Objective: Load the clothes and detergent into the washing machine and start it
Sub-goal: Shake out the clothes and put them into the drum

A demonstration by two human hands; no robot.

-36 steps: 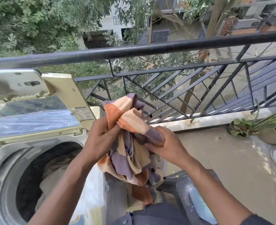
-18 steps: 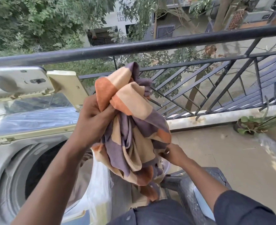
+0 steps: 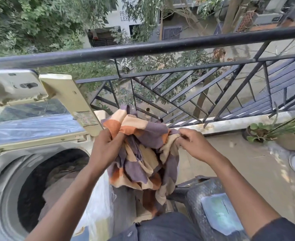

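Checked cloth spread between both hands beside the open washer.

The left hand [image 3: 106, 150] grips the cloth [image 3: 143, 153] bunched at its top; the right hand [image 3: 193, 145], lower a moment ago, now pinches an edge level with it, pulling the cloth wider. The drum [image 3: 44, 185] lies below and left of the left hand, so loading looks next.

- The pale building wall [image 3: 124, 13] beyond the trees bears dark capital letters in two lines — "PRA" above "LEE" — and branches hide what follows each.
- The white sticker [image 3: 85, 118] on the raised cream lid frame [image 3: 70, 100] of the washing machine [image 3: 7, 164] carries dense black print — too small and blurred to read.
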